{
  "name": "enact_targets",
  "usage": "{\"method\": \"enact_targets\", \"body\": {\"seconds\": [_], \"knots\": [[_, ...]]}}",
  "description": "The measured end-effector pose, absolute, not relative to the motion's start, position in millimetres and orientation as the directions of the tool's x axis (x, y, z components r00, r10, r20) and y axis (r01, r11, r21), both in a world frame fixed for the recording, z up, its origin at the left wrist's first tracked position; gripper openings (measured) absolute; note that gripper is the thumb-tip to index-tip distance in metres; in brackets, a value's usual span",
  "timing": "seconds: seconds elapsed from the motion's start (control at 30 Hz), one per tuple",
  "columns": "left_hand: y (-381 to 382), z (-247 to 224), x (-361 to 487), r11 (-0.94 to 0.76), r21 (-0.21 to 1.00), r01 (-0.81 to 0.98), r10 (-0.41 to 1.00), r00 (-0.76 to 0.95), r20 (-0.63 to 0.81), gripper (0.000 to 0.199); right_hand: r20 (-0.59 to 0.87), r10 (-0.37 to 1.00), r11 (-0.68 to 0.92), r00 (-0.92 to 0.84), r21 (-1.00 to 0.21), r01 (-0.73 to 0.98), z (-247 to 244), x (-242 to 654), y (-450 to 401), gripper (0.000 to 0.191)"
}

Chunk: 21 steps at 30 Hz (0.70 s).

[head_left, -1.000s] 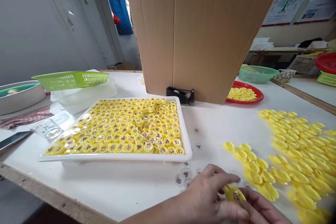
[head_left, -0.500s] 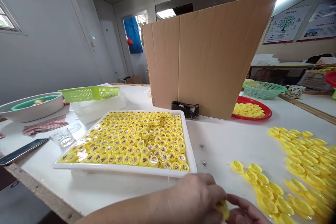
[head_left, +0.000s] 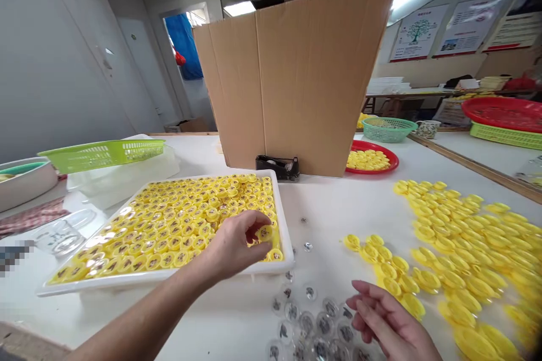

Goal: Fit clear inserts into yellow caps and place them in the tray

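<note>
My left hand (head_left: 239, 245) pinches a small round yellow cap (head_left: 265, 233) with a printed picture on top, between thumb and fingers. It hovers over the front right corner of a white tray (head_left: 169, 279) filled with rows of similar yellow caps (head_left: 169, 225). Lower right, my right hand (head_left: 383, 321) has its fingers loosely apart, with nothing visible in them. Beside that hand lies a cluster of clear round discs (head_left: 305, 324) bearing dark prints. To its right, plain yellow caps (head_left: 453, 254) are spread over the white table (head_left: 326, 203).
A tall cardboard sheet (head_left: 305, 84) stands behind the tray, with a black tape dispenser (head_left: 277, 168) at its foot. A red plate (head_left: 393, 164) of yellow pieces and a green basket (head_left: 389, 130) sit back right. On the left are a lime basket (head_left: 101, 153) and a clear cup (head_left: 61, 240).
My left hand has moved left and up, carrying the yellow cap from between my hands to over the tray. My right hand has come apart from it. The view has shifted right, showing clear discs.
</note>
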<state>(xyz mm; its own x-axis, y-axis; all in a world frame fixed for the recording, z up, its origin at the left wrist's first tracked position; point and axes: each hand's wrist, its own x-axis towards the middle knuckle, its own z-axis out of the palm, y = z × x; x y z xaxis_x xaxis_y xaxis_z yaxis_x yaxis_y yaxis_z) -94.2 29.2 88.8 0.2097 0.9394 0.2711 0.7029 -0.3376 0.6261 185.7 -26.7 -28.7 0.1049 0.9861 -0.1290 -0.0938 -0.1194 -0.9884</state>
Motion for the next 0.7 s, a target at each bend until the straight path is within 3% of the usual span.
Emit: {"method": "enact_targets", "body": {"seconds": [0.13, 0.27, 0.53, 0.7], "knots": [[21, 86, -69, -0.259, 0.887, 0.382, 0.939, 0.316, 0.139, 0.023, -0.116, 0.980, -0.101, 0.164, -0.990, -0.097, -26, 187, -31, 0.038], [18, 81, -52, -0.146, 0.982, 0.120, 0.903, 0.422, 0.083, 0.030, -0.085, 0.986, -0.059, 0.144, -0.983, -0.173, -23, 181, -35, 0.030], [-5, 54, 0, -0.391, 0.826, 0.406, 0.841, 0.522, 0.142, 0.020, -0.015, 0.975, -0.121, -0.221, -0.872, -0.474, -15, 176, -42, 0.031], [-5, 39, 15, -0.469, 0.783, 0.410, 0.806, 0.561, 0.189, 0.021, -0.056, 0.984, -0.133, -0.169, -0.862, -0.488, -13, 180, -44, 0.022]]}}
